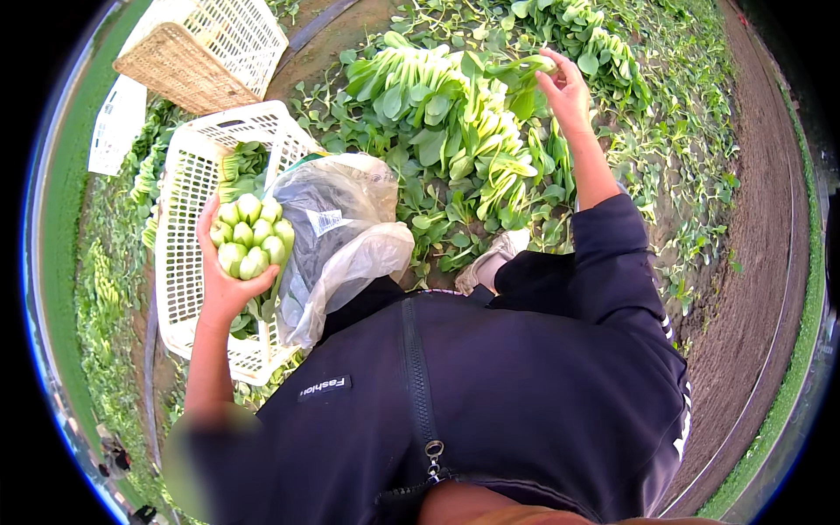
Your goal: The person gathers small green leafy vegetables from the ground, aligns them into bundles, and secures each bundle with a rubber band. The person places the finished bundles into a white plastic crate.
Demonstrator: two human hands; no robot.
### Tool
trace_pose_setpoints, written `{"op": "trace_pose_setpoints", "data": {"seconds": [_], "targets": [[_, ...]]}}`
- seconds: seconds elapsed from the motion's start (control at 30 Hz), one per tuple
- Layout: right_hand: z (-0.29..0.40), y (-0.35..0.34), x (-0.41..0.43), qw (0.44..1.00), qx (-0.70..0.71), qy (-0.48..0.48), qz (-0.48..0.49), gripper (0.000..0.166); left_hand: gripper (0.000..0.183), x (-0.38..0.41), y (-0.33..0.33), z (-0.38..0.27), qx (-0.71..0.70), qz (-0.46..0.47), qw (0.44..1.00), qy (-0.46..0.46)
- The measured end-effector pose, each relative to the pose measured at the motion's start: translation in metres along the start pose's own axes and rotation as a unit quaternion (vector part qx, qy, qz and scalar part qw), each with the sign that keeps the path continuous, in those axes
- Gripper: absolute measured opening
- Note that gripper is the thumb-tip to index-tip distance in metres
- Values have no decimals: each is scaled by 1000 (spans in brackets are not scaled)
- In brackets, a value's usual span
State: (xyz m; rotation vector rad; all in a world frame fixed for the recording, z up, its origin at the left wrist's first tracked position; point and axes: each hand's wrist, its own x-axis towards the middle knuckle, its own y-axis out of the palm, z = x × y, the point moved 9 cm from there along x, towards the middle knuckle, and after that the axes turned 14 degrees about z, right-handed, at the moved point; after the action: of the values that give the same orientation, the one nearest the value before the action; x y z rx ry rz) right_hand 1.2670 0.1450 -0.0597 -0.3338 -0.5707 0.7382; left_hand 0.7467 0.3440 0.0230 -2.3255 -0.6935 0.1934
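My left hand (230,282) holds a bundle of bok choy (252,236), pale stem ends upward, over a white plastic crate (187,262). Inside the crate, more bok choy (246,164) lies near its far end. A clear plastic bag (328,223) with a printed label drapes over the crate's side nearest my body. Out to the right, my right hand (564,82) grips one bok choy (525,69) by its stem end, its leaves pointing left. Below and left of that hand, a curved row of cut bok choy (453,105) lies on the ground.
A second, tilted crate (203,52) stands beyond the first, with another white crate (118,125) at its left. More cut bok choy (607,49) lies at the upper right. A shoe (495,259) rests among leafy plants. Bare soil (755,262) runs along the right; a dark hose (321,26) crosses the top.
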Motion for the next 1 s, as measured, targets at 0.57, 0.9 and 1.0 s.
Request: {"op": "trace_pose_setpoints", "data": {"seconds": [0.57,0.9,1.0], "targets": [[287,272,-193,817,418,41,395,32,107,0,-9,-14,-33,68,996,43],[291,256,-176,886,380,8,265,38,111,8,-3,-16,-80,153,985,12],[282,252,-174,886,388,47,251,37,111,14,-2,-32,25,180,983,26]]}}
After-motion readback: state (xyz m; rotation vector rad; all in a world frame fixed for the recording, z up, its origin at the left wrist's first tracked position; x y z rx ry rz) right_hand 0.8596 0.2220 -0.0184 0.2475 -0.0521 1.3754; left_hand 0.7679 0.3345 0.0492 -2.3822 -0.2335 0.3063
